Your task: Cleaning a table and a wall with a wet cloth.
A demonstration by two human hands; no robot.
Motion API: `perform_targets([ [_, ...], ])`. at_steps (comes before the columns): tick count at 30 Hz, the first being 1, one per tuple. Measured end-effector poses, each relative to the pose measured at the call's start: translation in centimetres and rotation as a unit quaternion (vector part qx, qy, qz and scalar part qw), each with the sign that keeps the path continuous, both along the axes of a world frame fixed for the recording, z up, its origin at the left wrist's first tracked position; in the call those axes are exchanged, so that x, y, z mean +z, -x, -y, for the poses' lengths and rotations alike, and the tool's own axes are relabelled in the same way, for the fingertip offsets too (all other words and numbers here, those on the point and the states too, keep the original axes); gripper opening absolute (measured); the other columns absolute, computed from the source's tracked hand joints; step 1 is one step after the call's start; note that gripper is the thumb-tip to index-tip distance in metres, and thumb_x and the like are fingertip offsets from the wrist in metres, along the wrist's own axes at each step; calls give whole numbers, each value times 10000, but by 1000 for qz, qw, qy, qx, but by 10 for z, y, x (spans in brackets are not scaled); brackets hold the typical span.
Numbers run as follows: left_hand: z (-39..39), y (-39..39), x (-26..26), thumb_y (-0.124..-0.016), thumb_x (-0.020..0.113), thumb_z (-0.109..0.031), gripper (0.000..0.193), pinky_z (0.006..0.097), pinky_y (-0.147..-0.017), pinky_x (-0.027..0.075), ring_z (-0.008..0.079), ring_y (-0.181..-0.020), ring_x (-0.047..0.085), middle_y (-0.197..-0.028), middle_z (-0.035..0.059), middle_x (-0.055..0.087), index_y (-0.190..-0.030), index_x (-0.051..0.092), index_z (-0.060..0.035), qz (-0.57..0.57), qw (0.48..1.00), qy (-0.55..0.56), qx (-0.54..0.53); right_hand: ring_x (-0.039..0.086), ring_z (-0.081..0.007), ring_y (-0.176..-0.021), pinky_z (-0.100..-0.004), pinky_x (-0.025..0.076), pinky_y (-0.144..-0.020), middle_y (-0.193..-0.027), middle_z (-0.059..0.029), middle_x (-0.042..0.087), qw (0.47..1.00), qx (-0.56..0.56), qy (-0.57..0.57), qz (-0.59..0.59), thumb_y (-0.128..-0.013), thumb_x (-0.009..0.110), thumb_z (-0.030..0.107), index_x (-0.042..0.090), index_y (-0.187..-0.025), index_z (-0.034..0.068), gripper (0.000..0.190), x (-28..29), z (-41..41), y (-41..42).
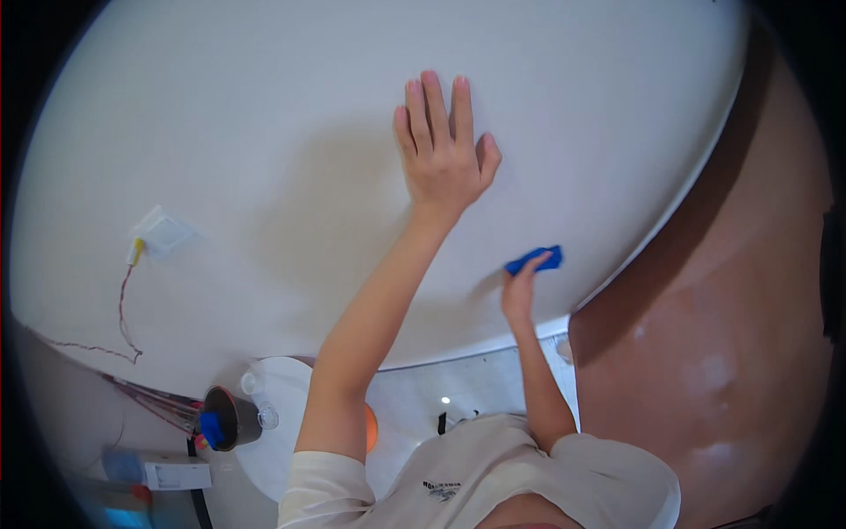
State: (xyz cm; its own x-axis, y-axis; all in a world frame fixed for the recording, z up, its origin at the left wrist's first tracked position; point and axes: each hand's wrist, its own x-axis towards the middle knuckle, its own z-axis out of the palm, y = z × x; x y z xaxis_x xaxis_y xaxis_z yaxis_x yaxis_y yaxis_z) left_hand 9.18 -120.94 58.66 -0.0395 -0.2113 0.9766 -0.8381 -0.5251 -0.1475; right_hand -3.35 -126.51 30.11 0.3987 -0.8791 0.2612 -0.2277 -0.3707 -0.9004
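My left hand (441, 149) lies palm down against a white wall (264, 86), with its fingers apart and nothing in them. The left arm stretches up across the middle of the view and casts a broad shadow on the wall. Lower and further right, my right hand (520, 291) grips a folded blue cloth (547, 258). Its thumb lies over the cloth, which is at the wall surface near the right-hand edge of the wall. The fingers behind the cloth are mostly hidden.
A white wall plate (162, 231) has a yellow-tipped plug and twisted wire (123, 301). Below, a round white table (264, 469) bears clear cups (268, 416) and a dark bucket (246, 423) with blue cloth (211, 430). A brown panel (694, 344) stands right; a white box (177, 475) sits lower left.
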Motion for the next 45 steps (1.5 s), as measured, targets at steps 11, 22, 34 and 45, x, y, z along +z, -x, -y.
perform_targets([
  [11,-11,3,0,-873,517,-349,688,513,-1184,250,427,-1465,342,-1560,266,400,-1501,488,-69,14,999,-3,-34,519,-663,-1102,-544,530,-879,-1398,-579,224,988,68,78,-111,-988,512,54,-115,-1583,19,865,39,-112,-39],
  [22,-86,11,-27,-933,567,-290,656,654,-1176,154,392,-1525,224,-1627,239,283,-1551,417,-132,-112,954,-144,-238,558,-631,-1069,-575,524,-855,-1339,-520,380,962,-60,265,-2,-990,534,132,62,-1595,10,777,183,-49,-41],
  [34,-238,46,-189,-963,563,-185,442,474,-1074,423,388,-1235,594,-1304,241,640,-1383,594,-52,-610,724,-84,-310,198,-592,-1454,-578,316,-1155,-1586,-366,223,874,-28,475,93,-1051,471,223,349,-1570,131,542,350,-41,-61],
  [45,-277,61,-188,-1010,521,-248,374,324,-891,517,215,-954,697,-1092,156,741,-1257,643,5,-702,583,-53,-405,117,-621,-1449,-536,311,-1165,-1539,-480,96,953,-8,301,15,-1045,487,81,260,-1591,85,592,46,-131,-85],
])
